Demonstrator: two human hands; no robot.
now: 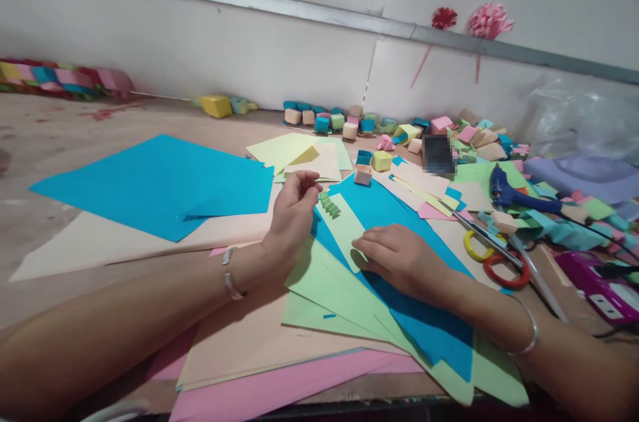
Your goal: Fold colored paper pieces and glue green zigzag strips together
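My right hand (399,254) has its fingers bent together on the near end of a light green paper strip (344,222). The strip lies aslant over a blue paper sheet (424,282). At the strip's far end sits a small green zigzag-folded paper piece (329,205). Just left of it is my left hand (294,212), raised on its side, fingers curled toward the thumb. Whatever lies between those fingers, if anything, is hidden. Light green sheets (329,302) and peach sheets (239,349) spread beneath my forearms.
A large blue sheet (150,189) lies left. Scissors (494,255) with yellow and red handles, a blue glue gun (514,192) and a purple power strip (599,289) are on the right. Small folded paper boxes (382,160) line the back, under paper flowers (490,21) on a rail.
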